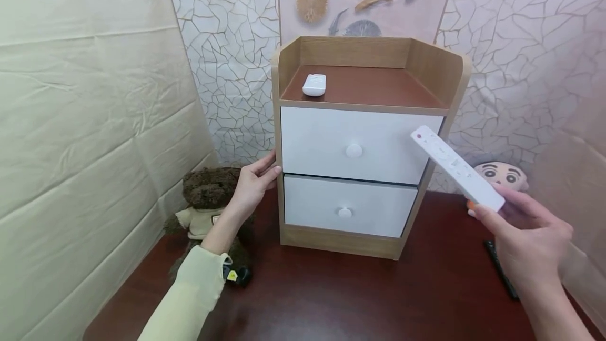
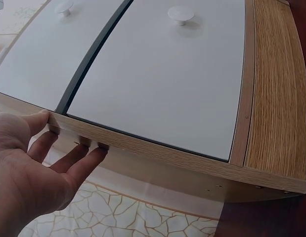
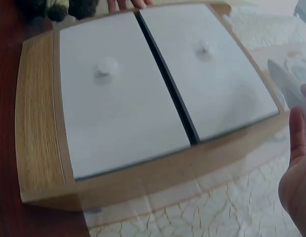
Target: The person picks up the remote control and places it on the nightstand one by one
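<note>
My right hand (image 1: 532,236) holds a long white remote control (image 1: 456,167) by its lower end, raised in front of the right side of a small wooden cabinet (image 1: 341,243). The remote's button side shows, and its far end points up and left. In the left wrist view, my left hand (image 2: 39,168) rests its thumb and fingertips against the cabinet's side by the front edge. Two white drawers, the upper drawer (image 1: 322,136) and the lower drawer (image 1: 317,201), are closed, each with a round knob. A second white remote (image 1: 314,84) lies on the cabinet's top shelf.
A brown teddy bear (image 1: 205,188) in a light shirt sits left of the cabinet, behind my left forearm. At right, a doll (image 1: 502,172) is partly hidden by my right hand. A black remote (image 1: 501,270) lies on the dark red table (image 1: 331,299). Patterned wall covering stands behind.
</note>
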`<state>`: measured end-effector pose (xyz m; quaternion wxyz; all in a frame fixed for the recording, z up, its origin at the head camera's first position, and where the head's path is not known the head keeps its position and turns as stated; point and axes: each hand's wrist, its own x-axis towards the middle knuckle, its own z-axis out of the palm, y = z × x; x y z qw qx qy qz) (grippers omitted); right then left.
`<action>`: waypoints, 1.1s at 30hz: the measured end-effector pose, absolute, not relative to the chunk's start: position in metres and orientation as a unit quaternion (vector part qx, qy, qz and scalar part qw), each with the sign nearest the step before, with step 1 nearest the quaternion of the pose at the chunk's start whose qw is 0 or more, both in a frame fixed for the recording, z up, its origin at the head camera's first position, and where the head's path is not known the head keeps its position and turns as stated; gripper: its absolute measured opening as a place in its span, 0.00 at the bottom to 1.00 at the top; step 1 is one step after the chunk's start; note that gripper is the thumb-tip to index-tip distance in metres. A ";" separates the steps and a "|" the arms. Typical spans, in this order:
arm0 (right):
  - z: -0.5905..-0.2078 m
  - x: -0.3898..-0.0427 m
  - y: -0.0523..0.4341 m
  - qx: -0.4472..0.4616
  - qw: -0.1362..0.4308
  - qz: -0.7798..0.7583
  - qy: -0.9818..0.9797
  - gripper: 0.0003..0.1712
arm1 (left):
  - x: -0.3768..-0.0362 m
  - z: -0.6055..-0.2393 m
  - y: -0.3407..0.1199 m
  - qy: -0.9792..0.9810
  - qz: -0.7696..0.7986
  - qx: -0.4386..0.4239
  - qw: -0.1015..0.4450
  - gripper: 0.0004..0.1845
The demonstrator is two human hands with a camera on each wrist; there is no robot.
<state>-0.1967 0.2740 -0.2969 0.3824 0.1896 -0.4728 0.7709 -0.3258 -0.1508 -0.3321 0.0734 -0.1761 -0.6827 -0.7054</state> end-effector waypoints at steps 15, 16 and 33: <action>-0.262 -0.212 0.228 0.116 0.442 0.591 -0.665 0.26 | -0.323 -0.331 -0.148 -0.681 -0.709 -0.168 0.078 0.29; -0.259 -0.214 0.225 0.107 0.444 0.571 -0.682 0.26 | -0.324 -0.331 -0.148 -0.681 -0.709 -0.168 0.077 0.29; -0.220 -0.243 0.175 0.102 0.472 0.505 -0.715 0.22 | -0.321 -0.332 -0.145 -0.683 -0.705 -0.167 0.087 0.29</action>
